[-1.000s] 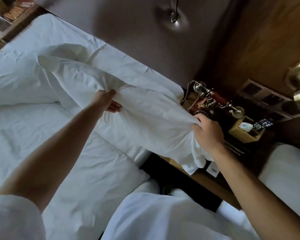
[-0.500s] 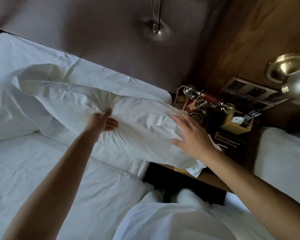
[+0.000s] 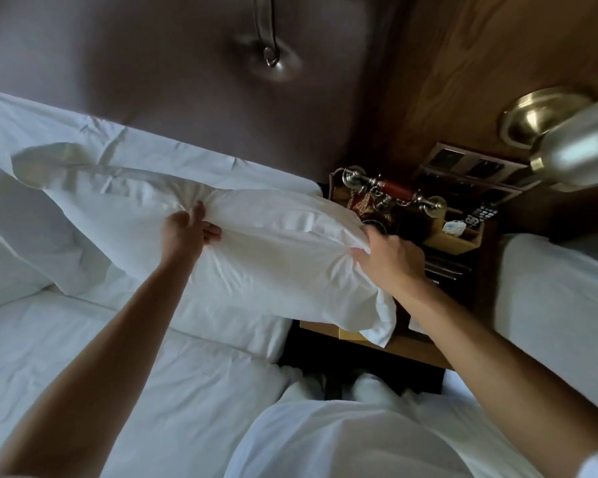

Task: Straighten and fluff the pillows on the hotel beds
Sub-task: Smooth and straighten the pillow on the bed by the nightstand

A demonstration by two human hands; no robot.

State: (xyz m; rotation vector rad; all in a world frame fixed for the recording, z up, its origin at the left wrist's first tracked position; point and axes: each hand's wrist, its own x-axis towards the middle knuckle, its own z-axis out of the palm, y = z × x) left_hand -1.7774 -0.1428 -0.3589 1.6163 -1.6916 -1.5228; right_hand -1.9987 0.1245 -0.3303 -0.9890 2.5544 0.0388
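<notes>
A white pillow point(image 3: 273, 250) lies slantwise across the head of the bed, and its right end hangs over the bed edge above the nightstand. My left hand point(image 3: 183, 232) pinches bunched fabric at the pillow's left-middle, thumb up and fingers curled under. My right hand point(image 3: 390, 260) grips the pillow's right end, and creases spread from its fingers. A second white pillow point(image 3: 152, 150) lies flat behind it against the headboard. A third pillow point(image 3: 11, 243) sits at the far left.
A padded brown headboard point(image 3: 187, 81) backs the bed. Between the beds, the nightstand point(image 3: 411, 350) holds an antique telephone point(image 3: 387, 198), a remote point(image 3: 480, 215) and a wooden tray. A brass lamp point(image 3: 567, 139) juts in at the upper right. The second bed point(image 3: 560, 298) is on the right.
My right hand let go of the pillow's end, lay flat on it half a second ago, and now grips it again. My left hand kept its hold.
</notes>
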